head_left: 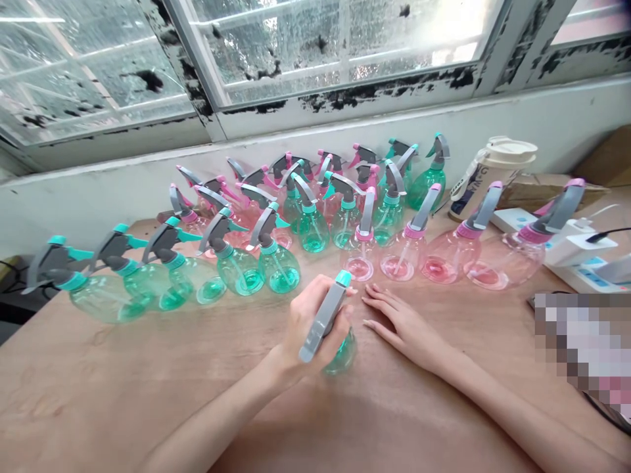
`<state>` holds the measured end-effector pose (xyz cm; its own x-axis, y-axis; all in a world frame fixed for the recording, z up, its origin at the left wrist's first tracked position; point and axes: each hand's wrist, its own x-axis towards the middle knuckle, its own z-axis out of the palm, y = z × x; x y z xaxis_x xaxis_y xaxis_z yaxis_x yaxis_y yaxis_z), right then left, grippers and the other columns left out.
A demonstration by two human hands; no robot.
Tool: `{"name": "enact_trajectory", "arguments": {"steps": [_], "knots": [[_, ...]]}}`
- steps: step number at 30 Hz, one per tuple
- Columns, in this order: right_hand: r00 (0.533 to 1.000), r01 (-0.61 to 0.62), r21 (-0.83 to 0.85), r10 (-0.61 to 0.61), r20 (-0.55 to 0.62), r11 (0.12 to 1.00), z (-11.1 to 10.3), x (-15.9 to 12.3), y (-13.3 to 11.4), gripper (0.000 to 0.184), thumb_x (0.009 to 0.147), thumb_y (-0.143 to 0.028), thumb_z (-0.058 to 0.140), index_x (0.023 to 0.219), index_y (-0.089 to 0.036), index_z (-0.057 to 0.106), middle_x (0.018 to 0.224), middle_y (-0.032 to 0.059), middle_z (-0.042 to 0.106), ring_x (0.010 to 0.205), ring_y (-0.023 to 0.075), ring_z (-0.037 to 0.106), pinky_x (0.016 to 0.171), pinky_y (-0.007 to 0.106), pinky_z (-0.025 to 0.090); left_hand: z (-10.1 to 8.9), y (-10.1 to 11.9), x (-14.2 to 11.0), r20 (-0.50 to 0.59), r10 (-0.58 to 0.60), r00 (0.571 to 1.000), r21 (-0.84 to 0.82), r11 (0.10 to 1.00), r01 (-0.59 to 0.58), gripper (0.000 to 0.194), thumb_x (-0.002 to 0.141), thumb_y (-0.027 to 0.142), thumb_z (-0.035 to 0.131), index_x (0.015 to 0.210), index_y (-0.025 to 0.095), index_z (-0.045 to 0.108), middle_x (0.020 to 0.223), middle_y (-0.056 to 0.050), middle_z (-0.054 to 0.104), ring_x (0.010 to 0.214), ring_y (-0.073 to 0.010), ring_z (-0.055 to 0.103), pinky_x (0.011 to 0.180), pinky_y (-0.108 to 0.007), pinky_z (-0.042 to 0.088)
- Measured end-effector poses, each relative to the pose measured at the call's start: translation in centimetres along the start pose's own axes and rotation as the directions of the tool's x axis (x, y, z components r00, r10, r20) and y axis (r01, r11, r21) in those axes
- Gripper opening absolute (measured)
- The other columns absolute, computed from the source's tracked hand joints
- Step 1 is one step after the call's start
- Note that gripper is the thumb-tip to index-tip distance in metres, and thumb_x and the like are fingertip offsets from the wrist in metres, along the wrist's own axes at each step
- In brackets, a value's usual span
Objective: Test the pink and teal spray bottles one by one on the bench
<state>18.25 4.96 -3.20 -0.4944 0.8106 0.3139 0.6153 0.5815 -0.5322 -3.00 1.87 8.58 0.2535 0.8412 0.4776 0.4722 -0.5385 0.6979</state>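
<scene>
My left hand [310, 322] is wrapped round the neck of a green spray bottle [342, 355], whose grey trigger head with a teal nozzle points away from me. Part of that bottle is hidden behind the fingers. To its right, my right hand [401, 322] rests on the wooden table with fingers stretched out, holding nothing. A row of green spray bottles [279, 269] stands beyond my left hand. Just past my right hand is a row of pink spray bottles [401, 256]. More green and pink bottles are crowded behind these two rows.
A cream tumbler [493, 174] stands at the back right, near a cardboard box [542, 192]. White power strips [566, 243] with plugs lie on the right. A blurred-out object [586, 348] sits at the right edge. Behind the table [197, 394] are a wall ledge and windows.
</scene>
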Motion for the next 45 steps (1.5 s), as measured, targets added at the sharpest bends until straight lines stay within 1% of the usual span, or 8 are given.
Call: {"name": "enact_trajectory", "arguments": {"steps": [2,5,9,12,23,35,40,45], "knots": [[1.0,-0.001,-0.006,0.001,0.004,1.0,0.0,0.0,0.0,0.044,0.096,-0.041,0.051,0.135,-0.022,0.055,0.15,0.0115,0.048,0.14,0.0292,0.041,0.117,0.055,0.034,0.2,-0.1,-0.2,-0.016,0.02,1.0,0.002,1.0,-0.02,0.023,0.091,0.022,0.048,0.11,0.02,0.06,0.097,-0.007,0.066,0.087,-0.0199,0.066,0.08,-0.035,0.053],[1.0,-0.003,-0.004,0.003,-0.001,1.0,0.0,0.0,0.0,0.043,0.096,-0.041,0.051,0.135,-0.023,0.055,0.149,0.0109,0.048,0.14,0.0296,0.041,0.117,0.056,0.034,0.6,-0.3,-0.6,-0.061,-0.003,0.998,0.01,1.0,0.003,0.024,0.092,0.022,0.048,0.115,0.02,0.057,0.1,-0.007,0.067,0.093,-0.0209,0.065,0.083,-0.036,0.053],[1.0,-0.007,-0.012,0.007,0.003,1.0,0.0,0.0,0.0,0.043,0.096,-0.041,0.051,0.135,-0.023,0.055,0.149,0.0105,0.049,0.14,0.0292,0.041,0.117,0.055,0.034,1.2,-0.8,-0.9,-0.125,-0.016,0.992,-0.013,1.0,0.014,0.034,0.092,0.023,0.052,0.126,0.021,0.051,0.122,-0.011,0.063,0.114,-0.0245,0.061,0.093,-0.039,0.051],[1.0,-0.006,-0.023,0.006,0.017,1.0,-0.1,0.0,-0.1,0.043,0.097,-0.042,0.049,0.134,-0.021,0.056,0.15,0.0112,0.048,0.141,0.0288,0.04,0.117,0.055,0.034,1.5,-1.3,-1.2,-0.137,-0.027,0.99,-0.065,0.998,0.019,0.035,0.092,0.023,0.054,0.127,0.021,0.05,0.123,-0.011,0.062,0.117,-0.0243,0.06,0.094,-0.037,0.052],[1.0,-0.009,-0.003,0.009,-0.008,1.0,0.0,0.0,0.0,0.044,0.096,-0.043,0.051,0.135,-0.024,0.055,0.15,0.0107,0.048,0.14,0.0298,0.041,0.117,0.056,0.034,1.5,-1.4,-1.2,-0.117,-0.081,0.99,-0.097,0.993,0.07,0.028,0.092,0.026,0.054,0.12,0.021,0.053,0.122,-0.011,0.062,0.102,-0.0218,0.067,0.087,-0.037,0.056],[1.0,-0.014,-0.011,0.014,0.014,1.0,-0.1,0.0,0.0,0.044,0.097,-0.042,0.051,0.136,-0.023,0.055,0.151,0.0101,0.047,0.141,0.0292,0.04,0.117,0.056,0.033,1.4,-1.6,-1.0,-0.092,-0.026,0.995,-0.113,0.993,0.015,0.028,0.092,0.025,0.054,0.119,0.021,0.054,0.115,-0.01,0.063,0.106,-0.0223,0.064,0.09,-0.038,0.056],[1.0,-0.02,-0.023,0.02,0.016,1.0,-0.1,0.0,-0.1,0.045,0.097,-0.042,0.051,0.135,-0.02,0.055,0.151,0.0108,0.046,0.141,0.0283,0.04,0.118,0.054,0.033,1.0,-1.4,-0.8,-0.065,-0.023,0.998,-0.058,0.998,0.02,0.023,0.091,0.023,0.053,0.113,0.02,0.056,0.109,-0.008,0.064,0.088,-0.0183,0.067,0.079,-0.033,0.057],[1.0,-0.024,-0.014,0.024,0.017,1.0,-0.2,0.0,-0.1,0.045,0.096,-0.042,0.051,0.136,-0.021,0.054,0.151,0.0112,0.047,0.141,0.0286,0.039,0.117,0.054,0.033,0.4,-0.6,0.0,-0.042,0.05,0.998,-0.008,0.999,-0.051,0.016,0.09,0.019,0.051,0.104,0.019,0.059,0.095,-0.005,0.065,0.083,-0.0173,0.066,0.076,-0.031,0.054]]}}
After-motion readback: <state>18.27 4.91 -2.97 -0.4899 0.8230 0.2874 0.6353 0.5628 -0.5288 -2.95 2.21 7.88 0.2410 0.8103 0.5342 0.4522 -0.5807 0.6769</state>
